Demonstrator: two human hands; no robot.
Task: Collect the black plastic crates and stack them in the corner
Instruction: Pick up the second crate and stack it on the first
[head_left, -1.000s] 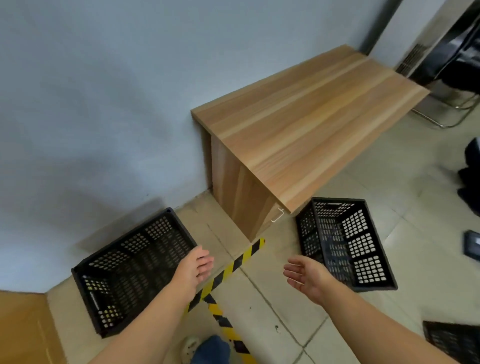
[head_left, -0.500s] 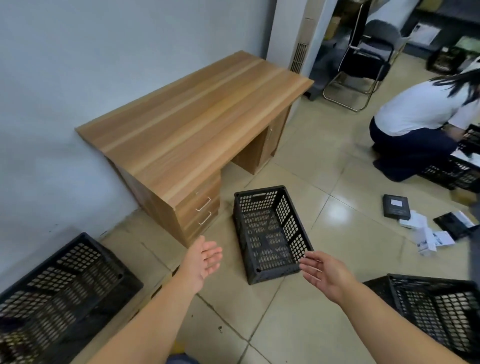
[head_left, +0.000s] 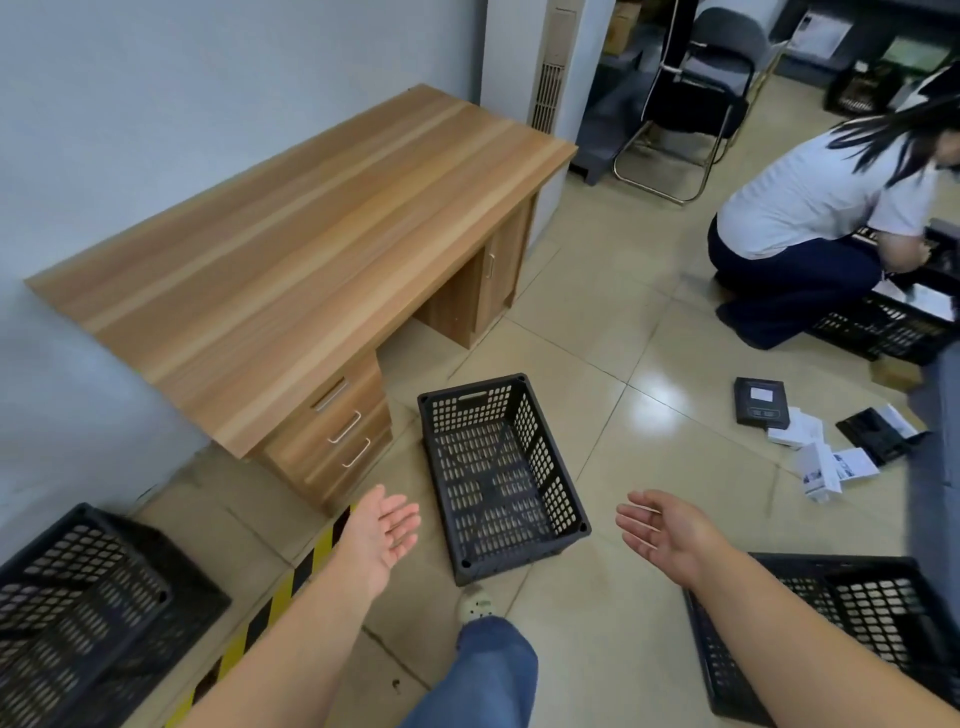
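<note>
A person in blue jeans steps forward over a tiled floor (head_left: 597, 364), one pale shoe (head_left: 477, 609) planted just short of an empty black plastic crate (head_left: 501, 475). Both arms reach out ahead of the body. The left hand (head_left: 382, 530) and the right hand (head_left: 662, 532) hold nothing, palms turned inward with fingers straight and loosely spread, one on each side of the crate's near end and neither touching it, a posture that reads as the approach to a two-handed lift by the long walls.

Two more crates wait at the frame's edges: a left crate (head_left: 88, 608) against the grey wall (head_left: 156, 104), and a right crate (head_left: 852, 623) partly hidden under the right forearm. A strip of yellow-and-black hazard tape (head_left: 291, 582) runs along the floor between the left crate and the left arm.

The middle crate stands upright on open tiles, angled to the floor joints, with bare floor on its right side and beyond its far end. On its left, a wooden desk (head_left: 311, 249) with three drawers stands near, leaving a narrower lane there.

Farther off, a second person (head_left: 810, 223) in a white shirt crouches over a filled crate (head_left: 883, 325), with small boxes and papers (head_left: 815, 441) scattered on the tiles nearby. A folding chair (head_left: 696, 88) stands beyond.
</note>
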